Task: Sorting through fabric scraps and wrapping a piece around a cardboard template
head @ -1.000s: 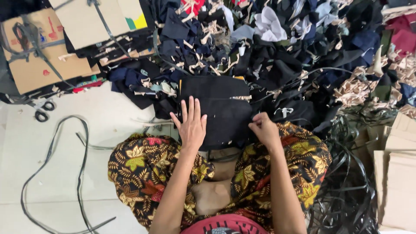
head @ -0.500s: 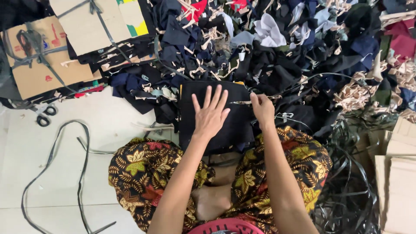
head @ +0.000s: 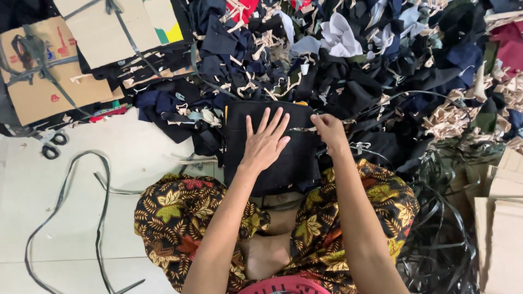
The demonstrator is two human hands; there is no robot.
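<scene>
A flat stack of black cloth pieces (head: 283, 163) lies on the floor in front of my crossed legs in leaf-patterned fabric. My left hand (head: 265, 142) rests flat on top of the stack, fingers spread. My right hand (head: 328, 129) is at the stack's upper right edge, fingers pinched on the edge of the black cloth beside a thin pale strip.
A big heap of dark and beige fabric scraps (head: 348, 60) fills the far side. Strapped cardboard bundles (head: 43, 71) sit at the upper left, black scissors (head: 52, 144) below them. Black plastic strapping (head: 65, 218) curls over the white floor; more cardboard (head: 504, 228) stands at right.
Both hands have slid forward over the black stack, away from my lap. The left hand stays flat; the right hand has moved to the upper right edge.
</scene>
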